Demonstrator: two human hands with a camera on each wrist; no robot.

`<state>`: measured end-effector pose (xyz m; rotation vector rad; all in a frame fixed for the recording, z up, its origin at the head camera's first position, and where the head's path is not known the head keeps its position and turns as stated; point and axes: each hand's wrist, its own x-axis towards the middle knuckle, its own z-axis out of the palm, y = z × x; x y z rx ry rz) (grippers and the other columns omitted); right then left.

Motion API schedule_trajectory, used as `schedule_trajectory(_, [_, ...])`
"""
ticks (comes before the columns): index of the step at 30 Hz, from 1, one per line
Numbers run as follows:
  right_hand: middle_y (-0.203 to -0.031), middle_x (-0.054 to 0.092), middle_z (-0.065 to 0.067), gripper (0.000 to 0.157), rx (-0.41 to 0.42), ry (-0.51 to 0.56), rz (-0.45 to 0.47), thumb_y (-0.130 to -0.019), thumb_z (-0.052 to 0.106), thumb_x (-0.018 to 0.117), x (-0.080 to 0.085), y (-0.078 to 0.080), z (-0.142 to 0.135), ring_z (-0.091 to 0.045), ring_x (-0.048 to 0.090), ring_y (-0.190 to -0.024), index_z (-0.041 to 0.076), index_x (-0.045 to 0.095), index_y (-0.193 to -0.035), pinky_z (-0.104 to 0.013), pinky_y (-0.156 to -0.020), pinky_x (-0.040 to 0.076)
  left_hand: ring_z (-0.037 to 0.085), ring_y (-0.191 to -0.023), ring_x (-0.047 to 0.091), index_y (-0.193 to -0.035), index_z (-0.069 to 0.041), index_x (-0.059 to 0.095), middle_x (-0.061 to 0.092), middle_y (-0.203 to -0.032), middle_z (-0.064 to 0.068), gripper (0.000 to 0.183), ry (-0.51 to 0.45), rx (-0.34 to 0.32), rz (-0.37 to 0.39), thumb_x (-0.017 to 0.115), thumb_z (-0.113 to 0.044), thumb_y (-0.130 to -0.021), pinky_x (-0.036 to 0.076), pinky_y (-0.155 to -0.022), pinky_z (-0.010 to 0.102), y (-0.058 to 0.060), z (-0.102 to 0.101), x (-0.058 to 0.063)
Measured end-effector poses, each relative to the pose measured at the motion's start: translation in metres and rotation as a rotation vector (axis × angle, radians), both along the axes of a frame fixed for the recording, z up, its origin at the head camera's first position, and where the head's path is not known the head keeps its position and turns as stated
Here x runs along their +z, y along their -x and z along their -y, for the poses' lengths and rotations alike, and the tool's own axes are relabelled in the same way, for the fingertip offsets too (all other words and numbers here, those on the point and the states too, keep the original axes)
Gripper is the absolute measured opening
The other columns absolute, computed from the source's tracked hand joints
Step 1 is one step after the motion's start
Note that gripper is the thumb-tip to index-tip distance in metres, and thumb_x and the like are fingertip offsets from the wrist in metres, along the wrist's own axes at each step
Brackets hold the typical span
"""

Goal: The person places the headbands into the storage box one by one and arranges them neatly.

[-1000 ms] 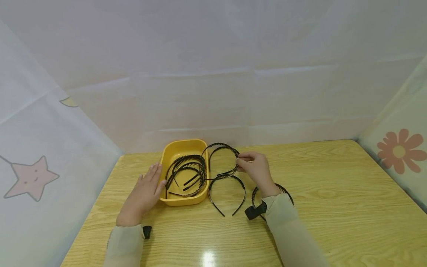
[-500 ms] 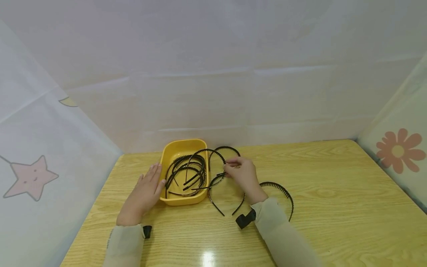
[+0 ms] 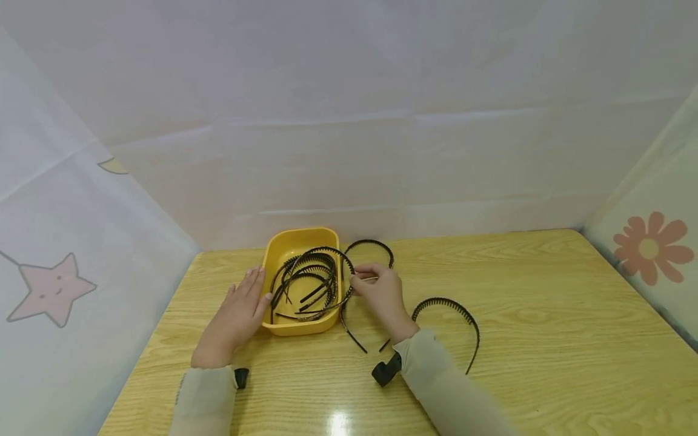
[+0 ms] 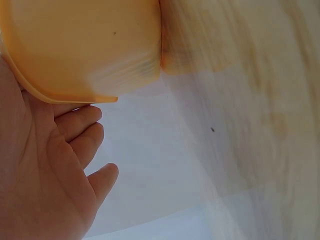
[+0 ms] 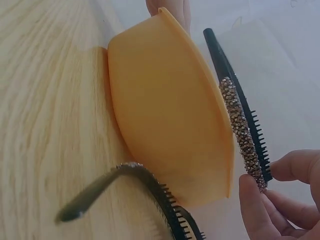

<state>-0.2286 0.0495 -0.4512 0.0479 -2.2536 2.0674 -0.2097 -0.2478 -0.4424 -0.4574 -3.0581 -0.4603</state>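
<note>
My right hand (image 3: 384, 300) pinches a black toothed headband (image 5: 240, 125) between thumb and fingers. A strip of glittery stones runs along the band in the right wrist view. In the head view its arch overlaps the right side of a yellow plastic bin (image 3: 302, 329), and the right wrist view shows it right beside the bin's rim. Several more black headbands (image 3: 308, 275) lie tangled inside the bin. My left hand (image 3: 231, 318) rests at the bin's left rim with fingers extended; the left wrist view shows the fingers (image 4: 82, 122) just under the rim.
Behind my right hand a headband (image 3: 371, 241) lies on the wooden table (image 3: 545, 315). Another headband (image 3: 354, 339) is partly hidden under that hand, and a third headband (image 3: 447, 300) lies to its right. A pale cloth backdrop (image 3: 371, 151) stands along the table's back edge.
My right hand has moved left and slightly toward me, carrying the headband from beside the bin to over its right side. The left hand stays at the rim.
</note>
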Motion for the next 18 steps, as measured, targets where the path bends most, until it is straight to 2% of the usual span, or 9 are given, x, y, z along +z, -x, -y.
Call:
schedule_trajectory(7, [-0.095,0.072,-0.011,0.023,0.004,-0.030,-0.012,-0.091,0.009,0.074,0.003,-0.003,0.012,-0.025,0.074,-0.078,-0.001,0.073,-0.112,-0.035,-0.069,0.062,0.044,-0.153,0.010,-0.159,0.006,0.016,0.011,-0.166,0.023,0.068,-0.001,-0.005,-0.005,0.026,-0.042,-0.112,0.009,-0.120,0.066,0.001,0.000,-0.002])
schedule_trajectory(12, [-0.093,0.072,-0.007,0.023,-0.018,-0.158,-0.073,-0.090,0.013,0.076,0.006,-0.003,0.021,-0.018,0.072,-0.078,0.002,0.075,-0.110,-0.030,-0.064,0.060,0.043,-0.153,0.011,-0.160,0.005,0.016,0.012,-0.166,0.023,0.067,0.001,-0.004,-0.007,0.027,-0.040,-0.112,0.009,-0.120,0.065,0.000,0.000,-0.003])
schedule_trajectory(18, [-0.092,0.071,-0.007,0.022,-0.022,-0.285,-0.151,-0.091,0.013,0.076,0.015,-0.004,0.036,-0.019,0.071,-0.079,0.000,0.075,-0.108,-0.027,-0.062,0.059,0.044,-0.153,0.012,-0.159,0.006,0.016,0.012,-0.166,0.023,0.068,-0.007,-0.001,-0.014,0.027,-0.042,-0.112,0.009,-0.120,0.066,0.001,0.001,-0.002])
